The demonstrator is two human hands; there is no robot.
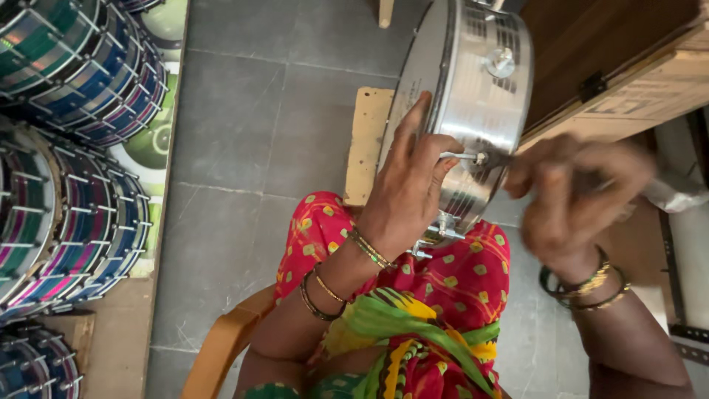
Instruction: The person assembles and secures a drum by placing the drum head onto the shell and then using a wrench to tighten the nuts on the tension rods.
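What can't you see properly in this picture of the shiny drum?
Head view:
- Right hand: blurred by motion, so its grip and any tool cannot be made out.
- Silver drum: top cut off by the frame edge; part of its skin is hidden behind the left hand.
- Colourful drums: cut off at the left edge.
- Wooden box: only a corner shows.

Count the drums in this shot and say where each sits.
About 6, with more possibly cut off. One silver drum rests on the lap, steadied by the left hand. Roughly five striped drums are stacked along the left edge, partly out of frame.
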